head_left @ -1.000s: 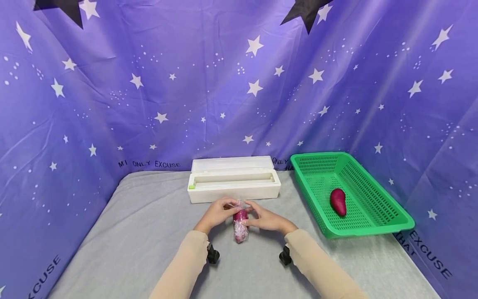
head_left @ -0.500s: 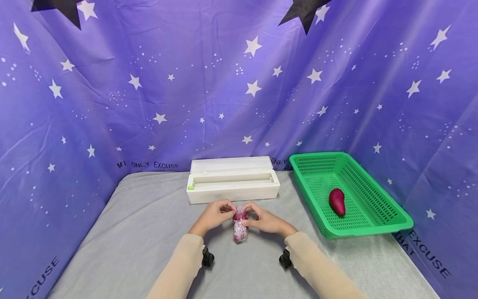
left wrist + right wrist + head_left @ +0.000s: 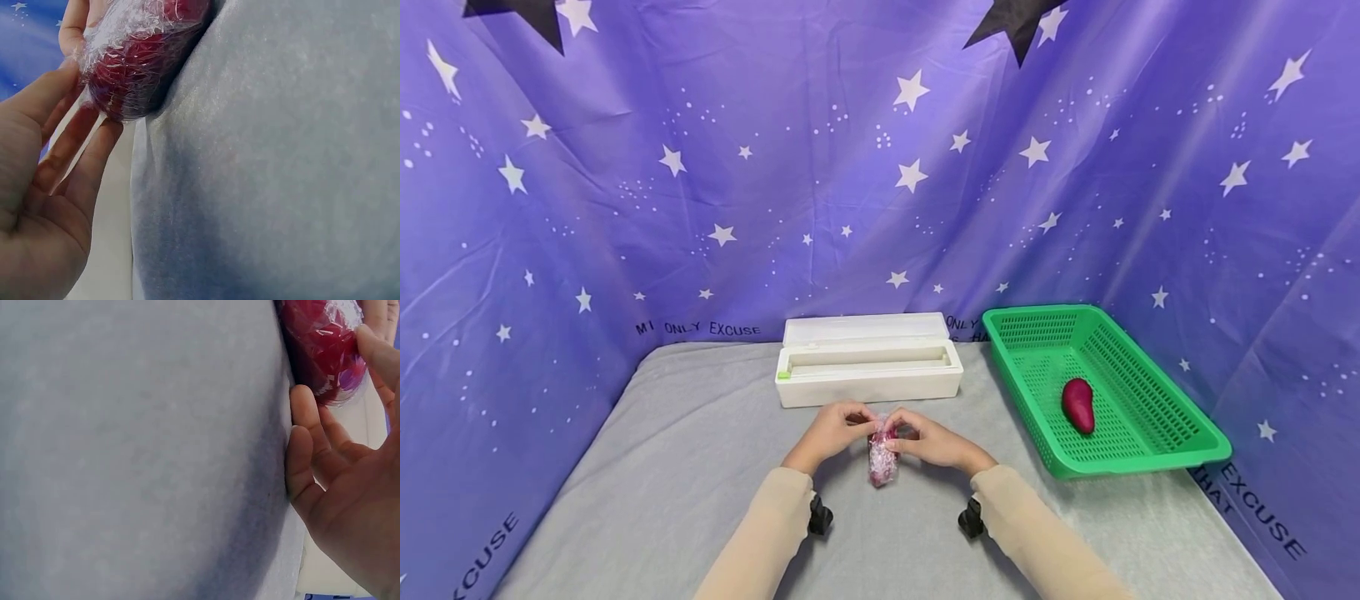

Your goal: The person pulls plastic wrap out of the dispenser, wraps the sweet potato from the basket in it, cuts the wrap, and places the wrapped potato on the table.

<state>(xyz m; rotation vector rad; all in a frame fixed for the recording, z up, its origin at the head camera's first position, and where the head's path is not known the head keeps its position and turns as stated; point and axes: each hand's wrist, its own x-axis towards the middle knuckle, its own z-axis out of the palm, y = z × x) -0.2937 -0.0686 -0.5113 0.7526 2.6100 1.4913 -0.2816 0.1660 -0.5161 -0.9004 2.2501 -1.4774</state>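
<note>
A dark red sweet potato (image 3: 882, 467), wrapped in crinkled cling film (image 3: 119, 47), lies lengthwise on the grey cloth between both hands. At its far end the left hand (image 3: 838, 433) pinches the film between thumb and forefinger; in the left wrist view its other fingers reach under and beside the wrapped end. From the other side the right hand (image 3: 928, 437) holds the sweet potato, thumb on the film and fingers curled about the far end. Its lower fingers rest near the cloth in the right wrist view. The fingertips partly hide the far end.
Behind the hands stands a long white cling film box (image 3: 868, 387), lid up, with a green piece at its left corner. To the right, a green basket (image 3: 1052, 454) holds an unwrapped dark red sweet potato (image 3: 1078, 406). A purple star-printed curtain (image 3: 850, 208) surrounds the table.
The left hand has shifted slightly left and off the top of the sweet potato, then back to the film at its far end. The right fingers have drawn in over the far end.
</note>
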